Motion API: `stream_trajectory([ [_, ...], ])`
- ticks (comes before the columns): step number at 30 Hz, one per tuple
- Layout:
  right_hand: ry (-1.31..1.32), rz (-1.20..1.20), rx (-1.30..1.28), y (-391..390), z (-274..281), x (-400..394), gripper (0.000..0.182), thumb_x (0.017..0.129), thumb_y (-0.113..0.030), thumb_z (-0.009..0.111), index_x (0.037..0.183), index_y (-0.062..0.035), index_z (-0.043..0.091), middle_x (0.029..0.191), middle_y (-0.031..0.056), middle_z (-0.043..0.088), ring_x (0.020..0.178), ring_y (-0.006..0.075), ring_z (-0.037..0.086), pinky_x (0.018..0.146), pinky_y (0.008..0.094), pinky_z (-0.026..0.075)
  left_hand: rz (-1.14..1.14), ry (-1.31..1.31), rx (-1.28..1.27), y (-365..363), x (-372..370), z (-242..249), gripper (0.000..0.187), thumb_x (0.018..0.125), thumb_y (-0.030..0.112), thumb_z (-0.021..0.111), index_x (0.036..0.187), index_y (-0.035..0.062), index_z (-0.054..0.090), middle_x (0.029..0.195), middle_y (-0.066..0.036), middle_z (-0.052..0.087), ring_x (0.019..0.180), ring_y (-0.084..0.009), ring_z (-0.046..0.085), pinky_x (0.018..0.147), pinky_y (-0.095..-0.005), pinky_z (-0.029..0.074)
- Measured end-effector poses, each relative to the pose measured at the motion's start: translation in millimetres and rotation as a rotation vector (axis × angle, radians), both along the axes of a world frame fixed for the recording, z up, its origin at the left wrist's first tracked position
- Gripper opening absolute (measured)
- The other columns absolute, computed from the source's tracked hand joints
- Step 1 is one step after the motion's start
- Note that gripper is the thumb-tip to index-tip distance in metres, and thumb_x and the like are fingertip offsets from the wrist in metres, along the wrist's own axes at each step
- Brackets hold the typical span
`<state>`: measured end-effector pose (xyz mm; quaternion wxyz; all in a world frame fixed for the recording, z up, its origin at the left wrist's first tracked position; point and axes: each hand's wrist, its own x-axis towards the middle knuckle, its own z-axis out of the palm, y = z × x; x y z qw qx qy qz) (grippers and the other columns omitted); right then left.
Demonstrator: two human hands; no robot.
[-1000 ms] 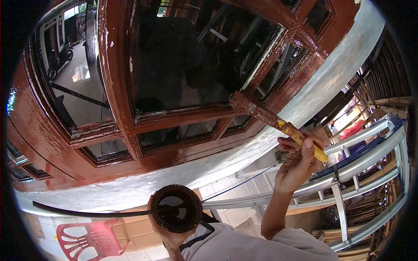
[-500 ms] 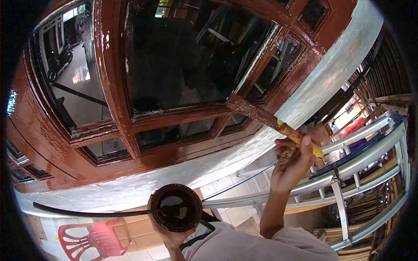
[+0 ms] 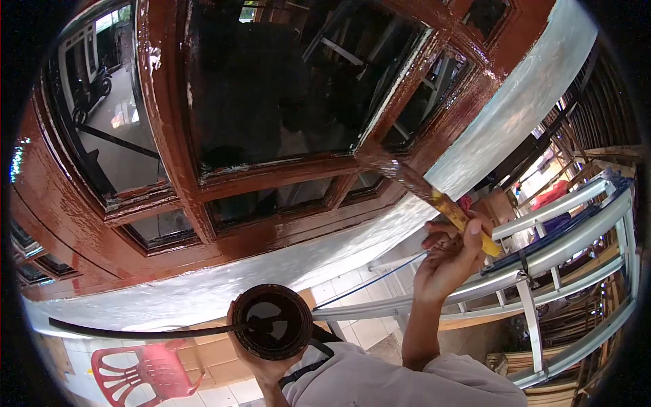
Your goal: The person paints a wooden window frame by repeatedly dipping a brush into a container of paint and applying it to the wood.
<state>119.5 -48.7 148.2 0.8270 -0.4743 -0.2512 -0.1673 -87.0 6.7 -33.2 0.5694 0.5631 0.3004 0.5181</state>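
Note:
A round paint can (image 3: 272, 292) with dark, glossy liquid inside is gripped from below by my left hand (image 3: 261, 370). From the can a thin black rod (image 3: 135, 332) sticks out to the left. My right hand (image 3: 451, 264) is closed around the yellow end of a paintbrush (image 3: 403, 175) coated in brown. Its far end meets the reddish-brown wooden frame (image 3: 271, 178) by the lower right corner of a large glass pane (image 3: 271, 88). The frame looks wet and shiny, with pale marks along some pane edges.
A whitish wall (image 3: 224, 275) borders the frame. At the right lies a silver metal ladder (image 3: 569, 234), with bamboo or wood strips (image 3: 603, 325) behind it. On the tiled floor at lower left stands a red plastic chair (image 3: 149, 373) beside brown cardboard (image 3: 210, 353).
The brush and my right hand have shifted slightly, with the brush's far end a little lower and to the right on the frame. My left hand keeps holding the can.

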Motion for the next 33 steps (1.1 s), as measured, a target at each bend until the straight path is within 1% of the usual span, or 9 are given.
stream_trajectory([
  [4,-0.026,0.038,-0.071,6,-13,1,0.034,0.082,-0.025,0.061,0.096,-0.0006,0.043,0.078,0.0161,0.058,0.056,0.0249,0.064,0.034,0.0247,0.048,-0.001,0.000,-0.002,-1,-1,0,0.114,0.041,0.023,0.083,0.134,-0.0010,0.023,0.125,-0.017,0.040,0.114,-0.0294,0.044,0.098,-0.0407,0.040],
  [5,-0.056,-0.019,-0.105,8,-14,-1,0.025,0.087,-0.024,0.055,0.094,-0.0021,0.045,0.077,0.0130,0.062,0.055,0.0201,0.063,0.033,0.0213,0.043,0.003,0.007,-0.008,-2,-1,-3,0.114,0.041,0.024,0.083,0.134,-0.0010,0.023,0.125,-0.017,0.040,0.115,-0.0295,0.044,0.098,-0.0407,0.040],
  [9,-0.038,-0.101,-0.156,-2,-15,0,0.028,0.087,-0.027,0.055,0.096,-0.0023,0.046,0.077,0.0129,0.062,0.055,0.0183,0.063,0.034,0.0210,0.044,0.015,-0.012,-0.040,-2,-1,-8,0.114,0.041,0.024,0.083,0.134,-0.0010,0.022,0.125,-0.017,0.040,0.114,-0.0294,0.044,0.098,-0.0404,0.040],
  [12,0.012,-0.041,-0.003,-12,-6,8,0.032,0.084,-0.027,0.060,0.097,-0.0022,0.044,0.075,0.0144,0.061,0.054,0.0232,0.064,0.033,0.0222,0.045,0.009,-0.009,-0.011,0,1,-3,0.115,0.041,0.024,0.083,0.134,-0.0010,0.022,0.125,-0.017,0.040,0.114,-0.0295,0.044,0.098,-0.0403,0.040],
  [17,0.040,-0.066,0.061,-1,19,9,0.032,0.088,-0.034,0.052,0.097,-0.0043,0.044,0.072,0.0111,0.060,0.052,0.0163,0.062,0.032,0.0190,0.042,-0.019,0.013,0.033,4,3,12,0.114,0.041,0.023,0.084,0.134,-0.0012,0.022,0.124,-0.017,0.040,0.114,-0.0295,0.045,0.098,-0.0401,0.040],
  [24,-0.088,-0.013,0.124,20,31,1,0.031,0.088,-0.031,0.053,0.094,-0.0021,0.042,0.074,0.0132,0.059,0.050,0.0179,0.062,0.031,0.0193,0.043,-0.059,-0.036,0.028,5,4,14,0.114,0.042,0.022,0.083,0.134,-0.0010,0.021,0.124,-0.017,0.040,0.114,-0.0299,0.045,0.098,-0.0407,0.040],
  [25,-0.110,-0.006,0.138,21,31,1,0.032,0.087,-0.030,0.055,0.093,-0.0015,0.041,0.075,0.0146,0.058,0.050,0.0202,0.062,0.031,0.0204,0.044,-0.051,-0.023,0.046,5,4,14,0.114,0.042,0.022,0.083,0.134,-0.0010,0.021,0.124,-0.017,0.040,0.114,-0.0300,0.045,0.098,-0.0408,0.039],
  [28,-0.199,-0.124,0.084,29,33,-1,0.033,0.088,-0.031,0.053,0.099,-0.0017,0.044,0.067,0.0134,0.061,0.049,0.0133,0.060,0.033,0.0157,0.040,-0.039,-0.016,0.041,4,2,9,0.114,0.042,0.022,0.083,0.134,-0.0010,0.021,0.125,-0.017,0.040,0.114,-0.0300,0.044,0.098,-0.0413,0.039],
  [33,-0.318,-0.186,-0.002,29,25,-9,0.033,0.085,-0.027,0.057,0.097,0.0014,0.042,0.078,0.0200,0.061,0.053,0.0205,0.063,0.032,0.0183,0.043,-0.042,-0.045,0.029,6,3,6,0.114,0.042,0.022,0.083,0.134,-0.0007,0.021,0.124,-0.017,0.040,0.114,-0.0300,0.044,0.098,-0.0415,0.039],
])
